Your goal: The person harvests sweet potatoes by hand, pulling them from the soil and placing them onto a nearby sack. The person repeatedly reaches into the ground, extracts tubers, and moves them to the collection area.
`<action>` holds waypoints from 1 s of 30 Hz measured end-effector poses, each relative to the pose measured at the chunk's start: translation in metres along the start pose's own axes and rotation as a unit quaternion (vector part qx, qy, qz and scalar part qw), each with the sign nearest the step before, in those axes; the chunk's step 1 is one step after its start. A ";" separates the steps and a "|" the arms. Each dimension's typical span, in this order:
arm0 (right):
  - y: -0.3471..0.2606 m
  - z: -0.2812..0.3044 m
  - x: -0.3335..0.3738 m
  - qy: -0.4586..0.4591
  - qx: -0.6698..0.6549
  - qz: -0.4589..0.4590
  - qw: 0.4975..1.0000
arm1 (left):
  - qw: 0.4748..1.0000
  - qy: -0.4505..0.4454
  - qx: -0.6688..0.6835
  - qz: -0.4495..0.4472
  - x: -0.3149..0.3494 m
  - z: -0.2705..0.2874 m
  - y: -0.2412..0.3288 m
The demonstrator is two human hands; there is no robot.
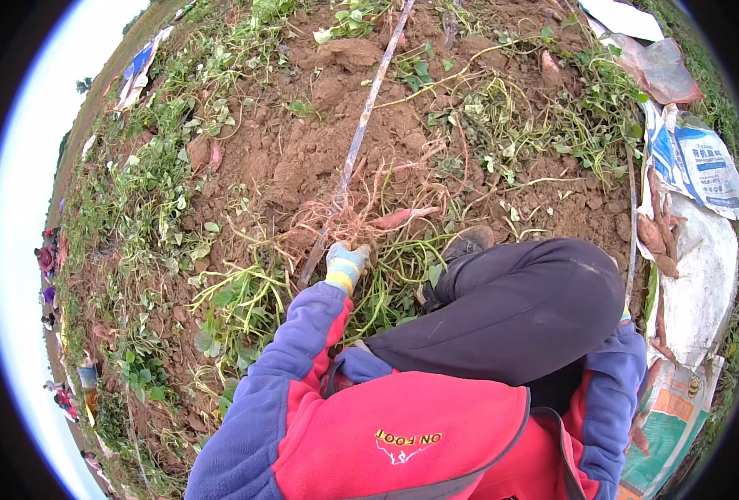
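Observation:
My left hand (pixel 346 265), in a pale blue and yellow work glove, is closed around the base of an uprooted sweet potato plant (pixel 349 223). Its tangle of thin reddish roots spreads out beyond my fist, over the soil and a pale strip of drip tape (pixel 357 137). A slim pink sweet potato (pixel 403 218) lies against the roots on the right. Green stems and leaves (pixel 253 300) trail below and around my glove. Of my right hand (pixel 626 314), only a sliver of glove shows beside my bent knee; its fingers are hidden.
Several sweet potatoes (pixel 657 229) lie on white sacks (pixel 694 275) along the right. A second drip tape (pixel 632 217) runs beside them. Cut vines (pixel 157 200) cover the ground at left. My bent leg (pixel 511 308) and shoe (pixel 468 243) are close by. Other people (pixel 89 379) are far left.

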State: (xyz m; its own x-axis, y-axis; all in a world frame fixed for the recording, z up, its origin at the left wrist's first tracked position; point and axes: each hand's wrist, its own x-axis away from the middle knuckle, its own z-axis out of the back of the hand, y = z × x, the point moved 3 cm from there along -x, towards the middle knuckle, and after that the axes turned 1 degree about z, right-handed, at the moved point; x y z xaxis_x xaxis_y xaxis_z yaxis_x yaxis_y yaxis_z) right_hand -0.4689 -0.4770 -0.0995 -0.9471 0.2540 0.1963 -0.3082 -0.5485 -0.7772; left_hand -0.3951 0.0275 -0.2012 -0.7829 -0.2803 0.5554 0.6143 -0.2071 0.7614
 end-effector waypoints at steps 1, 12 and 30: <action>-0.001 0.004 0.003 0.008 0.007 -0.003 1.000 | 0.999 0.042 0.023 -0.013 -0.001 0.009 0.006; 0.004 -0.003 0.001 0.000 0.026 -0.006 1.000 | 0.952 0.161 -0.226 -0.126 -0.107 0.082 0.068; -0.004 -0.004 0.001 -0.006 0.066 0.006 0.998 | 0.984 0.057 0.116 -0.119 -0.066 0.069 0.106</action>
State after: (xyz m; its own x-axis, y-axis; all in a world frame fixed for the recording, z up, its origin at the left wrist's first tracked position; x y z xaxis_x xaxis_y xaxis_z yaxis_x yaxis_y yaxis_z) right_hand -0.4686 -0.4713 -0.0989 -0.9517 0.2369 0.1954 -0.3048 -0.6516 -0.6946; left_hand -0.2854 0.0889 -0.1336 -0.8772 -0.3564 0.3218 0.3662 -0.0630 0.9284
